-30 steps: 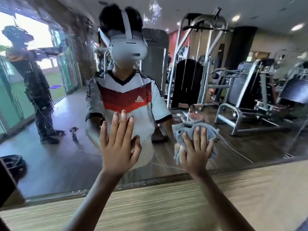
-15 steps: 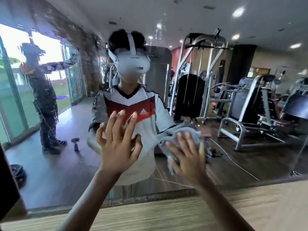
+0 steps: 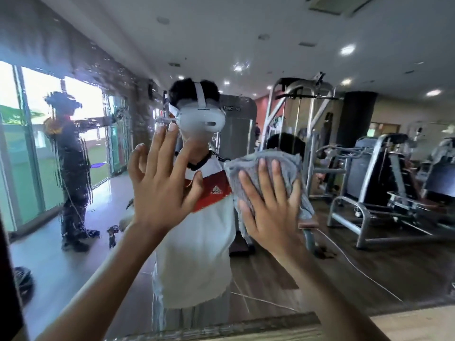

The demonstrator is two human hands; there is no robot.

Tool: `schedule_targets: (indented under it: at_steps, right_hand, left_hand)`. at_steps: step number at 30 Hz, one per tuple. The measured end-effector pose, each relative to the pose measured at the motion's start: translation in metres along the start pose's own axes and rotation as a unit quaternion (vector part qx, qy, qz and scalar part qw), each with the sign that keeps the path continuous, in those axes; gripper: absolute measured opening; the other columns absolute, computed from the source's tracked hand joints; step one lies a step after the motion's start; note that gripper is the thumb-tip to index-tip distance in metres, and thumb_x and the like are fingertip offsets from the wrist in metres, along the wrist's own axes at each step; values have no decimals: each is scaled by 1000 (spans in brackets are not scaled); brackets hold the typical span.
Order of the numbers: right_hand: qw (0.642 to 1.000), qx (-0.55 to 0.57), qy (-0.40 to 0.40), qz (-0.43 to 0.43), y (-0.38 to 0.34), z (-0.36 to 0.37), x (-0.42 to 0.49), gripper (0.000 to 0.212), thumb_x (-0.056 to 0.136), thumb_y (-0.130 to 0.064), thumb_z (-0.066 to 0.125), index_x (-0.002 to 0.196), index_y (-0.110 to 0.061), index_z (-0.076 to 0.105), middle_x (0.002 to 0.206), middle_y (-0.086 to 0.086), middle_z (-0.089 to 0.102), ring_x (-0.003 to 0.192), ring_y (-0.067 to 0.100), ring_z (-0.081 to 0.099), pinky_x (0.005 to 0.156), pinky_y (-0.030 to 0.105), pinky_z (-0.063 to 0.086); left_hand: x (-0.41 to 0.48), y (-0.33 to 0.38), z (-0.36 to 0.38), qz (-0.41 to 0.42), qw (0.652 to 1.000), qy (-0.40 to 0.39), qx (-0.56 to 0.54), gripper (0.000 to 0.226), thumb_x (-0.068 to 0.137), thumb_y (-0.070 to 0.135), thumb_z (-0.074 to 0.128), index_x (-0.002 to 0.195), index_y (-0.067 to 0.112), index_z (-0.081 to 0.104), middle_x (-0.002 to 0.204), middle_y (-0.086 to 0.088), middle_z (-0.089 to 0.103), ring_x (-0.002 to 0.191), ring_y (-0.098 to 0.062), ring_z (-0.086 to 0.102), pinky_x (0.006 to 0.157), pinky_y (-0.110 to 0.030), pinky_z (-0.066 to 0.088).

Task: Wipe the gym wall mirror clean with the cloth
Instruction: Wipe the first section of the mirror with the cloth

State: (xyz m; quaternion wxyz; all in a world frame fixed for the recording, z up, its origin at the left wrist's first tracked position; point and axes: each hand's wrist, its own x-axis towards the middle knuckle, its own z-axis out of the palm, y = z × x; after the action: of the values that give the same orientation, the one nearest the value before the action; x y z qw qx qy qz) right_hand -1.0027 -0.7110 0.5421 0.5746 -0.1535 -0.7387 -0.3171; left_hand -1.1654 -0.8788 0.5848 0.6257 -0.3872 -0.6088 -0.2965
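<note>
— Where are the hands?
— Both raised, centre of the frame; the left hand [image 3: 160, 185] is up with palm to the mirror [image 3: 369, 279], fingers straight and spread wide; whether it touches the glass I cannot tell.
— And the right?
— The right hand [image 3: 268, 212] lies flat on the grey cloth [image 3: 243, 166], fingers straight and a little apart, pressing it to the glass just right of centre; the cloth bunches above and beside the fingertips.
— The glass itself?
— Wet streaks [image 3: 73, 168] blur its left part; weight machines [image 3: 384, 183] show reflected at right.
</note>
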Motion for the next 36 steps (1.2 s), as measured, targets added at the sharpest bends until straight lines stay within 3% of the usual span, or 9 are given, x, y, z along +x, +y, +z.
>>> schedule_targets:
  at_steps: [3,7,9,13,20,26,28,31,36]
  right_hand:
    - [999,-5,-16,-45,30,-4,-26,56,101,-36,39,155,-28,25,161,8,27,151,29,21,111,68,26]
    - [988,-13,1,156,63,-9,38,56,104,-41,23,157,-25,14,164,11,21,152,28,14,116,62,18]
    - [981,-5,16,194,60,-11,88,58,103,-43,22,157,-26,9,165,10,17,153,28,12,118,61,13]
    - [991,6,26,129,32,-13,130,58,101,-42,26,156,-26,12,165,9,18,152,27,14,119,60,9]
    - [996,-38,-8,-78,63,-13,51,61,99,-37,38,157,-27,21,164,6,23,152,27,17,118,61,18]
    - [987,-12,2,162,113,-25,165,60,104,-49,8,158,-26,12,166,7,10,153,27,5,120,60,8]
    - [991,-15,8,135,99,-28,202,60,102,-47,13,158,-26,14,166,7,11,154,27,5,121,58,1]
    - [998,-17,38,56,74,-24,207,57,102,-43,23,157,-26,16,165,7,17,153,27,12,121,58,8]
    - [981,-67,-13,-179,102,-22,145,60,102,-46,30,158,-31,15,166,4,14,153,28,13,118,63,15]
  left_hand:
    - [-5,-3,0,13,1000,3,9,56,99,42,47,146,12,50,159,-13,34,149,-29,29,119,-49,16]
    - [1,-1,0,7,1000,6,7,56,98,43,45,143,12,54,155,-16,40,147,-30,31,116,-49,17]
    - [8,1,0,5,1000,1,7,57,97,45,43,142,11,55,153,-18,42,146,-31,30,115,-50,17]
    - [33,3,0,-4,1000,-3,-3,61,95,46,42,144,11,52,156,-18,38,147,-30,27,113,-52,17]
    - [60,1,-8,1,1000,-10,-28,60,94,44,41,144,13,53,155,-15,41,145,-29,34,111,-56,24]
    - [99,-8,-12,25,999,-28,-7,61,91,43,39,142,12,54,148,-19,46,138,-33,37,106,-55,26]
    - [121,-7,-11,26,999,-35,-5,62,92,46,36,142,12,52,147,-19,45,138,-33,36,106,-53,24]
    - [146,-9,-8,34,998,-46,2,63,94,49,34,143,13,49,147,-19,43,136,-33,36,106,-53,23]
    - [162,-21,-13,67,996,-56,20,63,94,52,35,142,16,51,146,-18,46,131,-35,43,102,-53,27]
